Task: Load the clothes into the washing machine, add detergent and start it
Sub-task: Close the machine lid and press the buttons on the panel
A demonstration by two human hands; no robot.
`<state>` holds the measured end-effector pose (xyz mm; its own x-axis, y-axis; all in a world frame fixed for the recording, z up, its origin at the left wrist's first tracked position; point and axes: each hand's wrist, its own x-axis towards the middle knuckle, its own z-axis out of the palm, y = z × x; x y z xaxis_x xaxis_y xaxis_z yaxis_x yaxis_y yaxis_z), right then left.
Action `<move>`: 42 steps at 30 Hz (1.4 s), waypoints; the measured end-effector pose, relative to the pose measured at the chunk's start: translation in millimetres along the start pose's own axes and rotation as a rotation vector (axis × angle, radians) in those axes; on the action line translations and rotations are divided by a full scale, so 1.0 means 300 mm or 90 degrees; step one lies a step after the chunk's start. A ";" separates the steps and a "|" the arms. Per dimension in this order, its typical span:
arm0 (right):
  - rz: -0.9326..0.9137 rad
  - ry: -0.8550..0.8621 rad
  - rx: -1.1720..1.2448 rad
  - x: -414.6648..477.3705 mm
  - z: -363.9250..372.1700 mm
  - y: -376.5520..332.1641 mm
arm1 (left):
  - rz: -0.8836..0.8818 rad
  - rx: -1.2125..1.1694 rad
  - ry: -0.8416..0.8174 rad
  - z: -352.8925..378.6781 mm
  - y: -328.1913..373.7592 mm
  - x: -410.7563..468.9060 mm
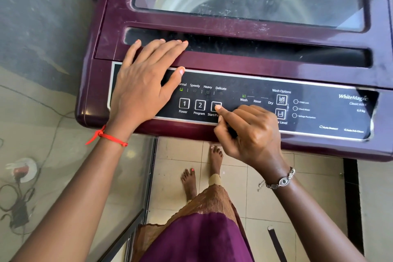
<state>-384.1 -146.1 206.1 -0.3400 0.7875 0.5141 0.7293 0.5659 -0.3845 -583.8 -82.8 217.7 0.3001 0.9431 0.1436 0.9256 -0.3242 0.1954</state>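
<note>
Right hand (253,134) forefinger on Start/Pause button (215,106), left hand (144,83) flat

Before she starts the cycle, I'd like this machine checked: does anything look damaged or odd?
Only wear: the control panel film is peeling at its right end, and the lid is dusty and scuffed. Nothing spilled.

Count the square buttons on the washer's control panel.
5: Power, Program, Start/Pause under the right hand's fingertip, and two stacked at right, Wash Options above Water Level. The left hand may hide more.
</note>
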 end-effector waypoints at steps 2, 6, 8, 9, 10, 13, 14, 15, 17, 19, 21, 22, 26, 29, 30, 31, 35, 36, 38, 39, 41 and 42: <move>0.006 0.000 0.001 0.001 0.000 0.000 | 0.001 -0.002 0.003 0.001 -0.001 0.004; 0.012 -0.007 0.000 0.000 -0.001 -0.001 | 0.007 0.001 0.006 0.005 -0.002 0.001; 0.024 -0.009 0.008 -0.001 0.003 0.002 | 0.006 -0.005 0.005 0.010 -0.006 0.003; 0.031 -0.007 0.015 0.000 0.006 0.002 | 0.005 -0.006 0.003 0.012 -0.009 0.002; 0.037 -0.004 0.022 0.002 0.010 0.002 | 0.004 -0.005 0.002 0.013 -0.014 0.003; 0.068 0.004 0.060 0.021 0.029 -0.014 | 0.005 -0.002 -0.006 0.010 -0.047 0.003; 0.085 0.003 0.074 0.029 0.030 -0.023 | 0.006 -0.003 -0.007 0.009 -0.057 0.001; 0.105 0.001 0.090 0.051 0.033 -0.038 | 0.003 -0.007 -0.010 -0.001 -0.077 0.006; 0.150 -0.003 0.121 0.083 0.036 -0.056 | -0.002 -0.020 -0.014 -0.015 -0.105 0.019; 0.191 -0.019 0.153 0.101 0.026 -0.068 | -0.001 -0.029 -0.018 -0.029 -0.115 0.019; 0.215 -0.049 0.180 0.112 0.009 -0.070 | -0.001 -0.034 -0.022 -0.044 -0.112 0.012; 0.221 -0.068 0.190 0.114 -0.002 -0.070 | -0.002 -0.040 -0.024 -0.049 -0.107 0.009; 0.227 -0.112 0.213 0.133 -0.047 -0.044 | -0.035 -0.077 -0.008 -0.077 -0.068 0.013; 0.228 -0.106 0.199 0.144 -0.052 -0.002 | -0.062 -0.076 -0.007 -0.071 -0.069 0.003; 0.226 -0.103 0.187 0.156 -0.061 0.017 | -0.065 -0.074 -0.003 -0.073 -0.066 0.005; 0.225 -0.094 0.172 0.168 -0.070 0.033 | -0.064 -0.076 0.005 -0.071 -0.063 0.007; 0.206 -0.084 0.109 0.229 -0.115 0.102 | -0.055 -0.093 0.057 -0.082 -0.033 0.054; 0.195 -0.084 0.087 0.249 -0.124 0.118 | -0.053 -0.094 0.066 -0.089 -0.024 0.076; 0.173 -0.093 0.049 0.280 -0.129 0.152 | -0.046 -0.093 0.082 -0.097 -0.010 0.121; 0.153 -0.104 0.030 0.293 -0.129 0.164 | -0.037 -0.096 0.095 -0.098 -0.005 0.143; 0.120 -0.117 -0.001 0.318 -0.120 0.194 | -0.024 -0.109 0.099 -0.100 0.002 0.186; 0.115 -0.121 -0.004 0.325 -0.114 0.214 | -0.017 -0.110 0.087 -0.106 0.005 0.201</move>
<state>-350.2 -41.3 257.9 -0.3091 0.9073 0.2850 0.7916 0.4115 -0.4516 -571.7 -28.8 257.4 0.2315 0.9363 0.2642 0.8754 -0.3190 0.3631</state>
